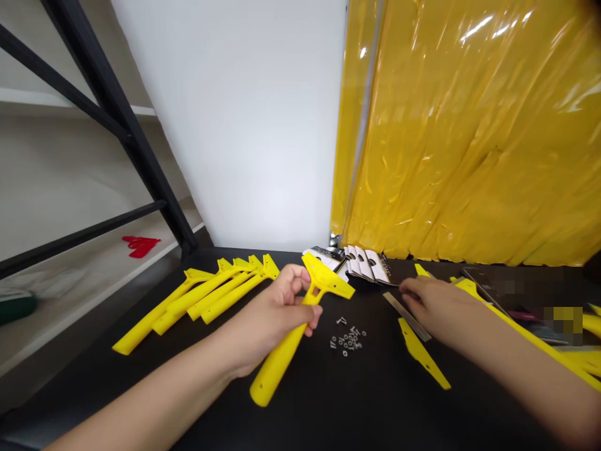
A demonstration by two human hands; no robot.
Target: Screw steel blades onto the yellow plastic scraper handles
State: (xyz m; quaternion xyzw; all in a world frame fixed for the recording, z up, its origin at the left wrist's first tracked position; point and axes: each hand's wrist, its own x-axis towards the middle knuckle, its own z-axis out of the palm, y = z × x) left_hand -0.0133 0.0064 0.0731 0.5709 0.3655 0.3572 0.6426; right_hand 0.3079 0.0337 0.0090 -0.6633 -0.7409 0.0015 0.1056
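Wrapped round the neck of a yellow scraper handle (pixel 279 369), my left hand (pixel 286 307) holds it tilted, with its wide head up and to the right. At the right, my right hand (pixel 425 304) has its fingers by a thin metal blade (pixel 406 316); the fingertips are partly hidden, so whether they grip the blade is unclear. Just below the blade lies a flat yellow plate (pixel 422 356) with small holes. Between my hands, small screws and nuts (pixel 348 339) are scattered on the black table (pixel 328 413).
Several yellow handles (pixel 211 294) lie in a row at the left. Printed cards (pixel 369 263) lie at the back. More yellow pieces (pixel 582 360) are at the far right. A black-framed shelf (pixel 141 169) stands left, and yellow plastic sheeting (pixel 479 138) hangs behind.
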